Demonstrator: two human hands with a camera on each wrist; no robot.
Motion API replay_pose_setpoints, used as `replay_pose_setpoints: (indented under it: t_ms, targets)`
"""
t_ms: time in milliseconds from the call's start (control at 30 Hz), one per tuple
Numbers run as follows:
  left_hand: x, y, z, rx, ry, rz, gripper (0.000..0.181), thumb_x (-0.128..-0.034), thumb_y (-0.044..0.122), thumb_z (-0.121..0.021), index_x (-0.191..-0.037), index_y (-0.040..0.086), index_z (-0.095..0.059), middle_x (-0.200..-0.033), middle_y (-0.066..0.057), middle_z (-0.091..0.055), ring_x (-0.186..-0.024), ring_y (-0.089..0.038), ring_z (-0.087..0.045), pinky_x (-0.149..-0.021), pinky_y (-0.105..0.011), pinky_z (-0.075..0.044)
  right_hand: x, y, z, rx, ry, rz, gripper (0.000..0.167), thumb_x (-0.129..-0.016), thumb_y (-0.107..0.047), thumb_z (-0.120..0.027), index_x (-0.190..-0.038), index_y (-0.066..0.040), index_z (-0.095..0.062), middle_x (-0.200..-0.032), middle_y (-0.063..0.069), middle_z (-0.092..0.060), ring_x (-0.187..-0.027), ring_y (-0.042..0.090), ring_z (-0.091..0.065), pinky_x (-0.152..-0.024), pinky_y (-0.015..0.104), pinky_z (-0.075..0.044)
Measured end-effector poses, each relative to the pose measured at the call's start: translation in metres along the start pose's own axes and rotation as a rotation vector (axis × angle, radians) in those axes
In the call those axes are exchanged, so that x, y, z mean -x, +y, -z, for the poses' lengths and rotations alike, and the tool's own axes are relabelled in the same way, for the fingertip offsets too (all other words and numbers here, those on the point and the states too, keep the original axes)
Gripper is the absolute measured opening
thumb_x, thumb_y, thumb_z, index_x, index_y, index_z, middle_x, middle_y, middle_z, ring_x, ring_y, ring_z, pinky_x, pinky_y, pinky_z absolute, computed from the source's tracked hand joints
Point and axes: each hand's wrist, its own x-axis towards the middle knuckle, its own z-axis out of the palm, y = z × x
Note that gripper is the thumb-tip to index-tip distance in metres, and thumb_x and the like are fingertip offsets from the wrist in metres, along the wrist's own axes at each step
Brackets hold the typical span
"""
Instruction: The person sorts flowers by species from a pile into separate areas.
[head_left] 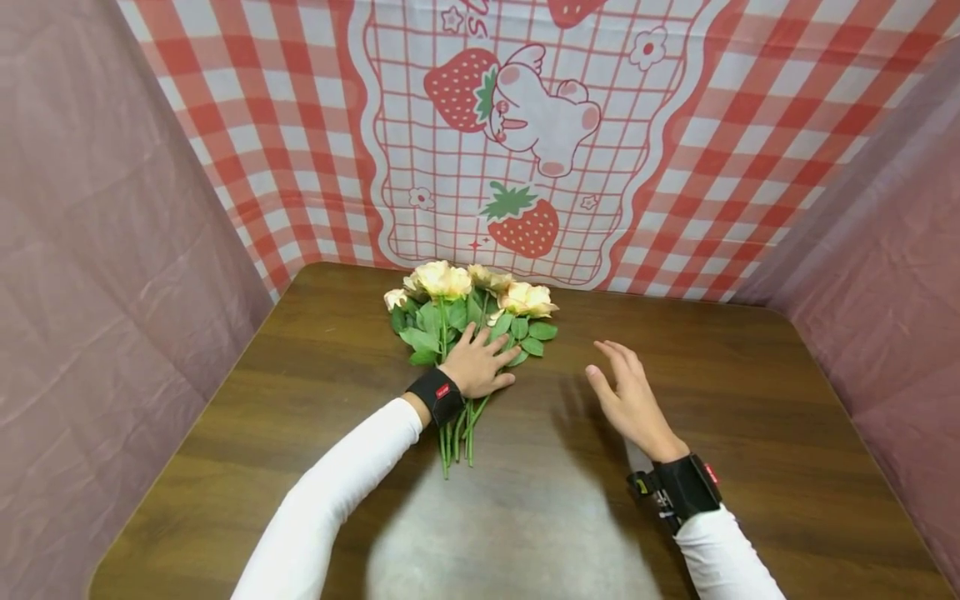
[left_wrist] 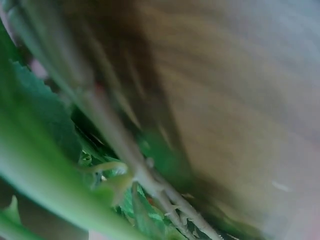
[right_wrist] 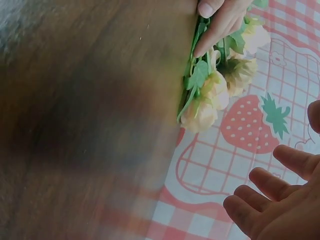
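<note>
Several pale flowers [head_left: 457, 315] lie on the table [head_left: 712, 375] with blooms far, stems [head_left: 470, 433] near; the left hand [head_left: 477, 367], fingers spread, rests across them; the right hand [head_left: 630, 404], empty, hovers apart, rightward.

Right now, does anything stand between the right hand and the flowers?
Nothing visible stands between the right hand and the blossoms; just tabletop separates them. The left hand, though, lies over part of the stems, covering that stretch.
</note>
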Motion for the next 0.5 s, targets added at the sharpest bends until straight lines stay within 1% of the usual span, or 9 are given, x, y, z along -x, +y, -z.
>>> replay_pose_setpoints:
  t_ms: [300,433,500]
  targets:
    - [0.015,-0.020,-0.004,0.019,-0.004,0.022,0.060,-0.1034,0.057,-0.033,-0.157,0.030,-0.027,-0.162,-0.004,-0.029,-0.148,-0.036,-0.022,-0.120,-0.056,-0.009,-0.001,-0.001,-0.004,-0.012,-0.041,-0.019,0.054,-0.106,-0.033,-0.047,-0.149,-0.003,-0.038,-0.153,0.025,-0.030,-0.142,0.042,-0.028,-0.105,0.061,-0.034]
    - [0.021,-0.028,-0.006,0.036,-0.027,0.037,0.061,-0.1032,0.058,-0.032,-0.158,0.031,-0.024,-0.163,-0.004,-0.027,-0.149,-0.035,-0.020,-0.120,-0.056,-0.007,0.000,-0.003,-0.005,-0.022,-0.049,-0.018,0.054,-0.106,-0.033,-0.047,-0.150,-0.003,-0.037,-0.154,0.025,-0.030,-0.141,0.042,-0.029,-0.104,0.061,-0.036]
    - [0.024,-0.032,-0.007,0.048,-0.029,0.039,0.062,-0.1031,0.058,-0.033,-0.158,0.031,-0.024,-0.163,-0.005,-0.027,-0.149,-0.036,-0.019,-0.120,-0.057,-0.006,0.000,-0.004,-0.005,-0.029,-0.050,-0.014,0.054,-0.106,-0.033,-0.046,-0.150,-0.003,-0.037,-0.154,0.024,-0.030,-0.141,0.042,-0.029,-0.103,0.061,-0.036]
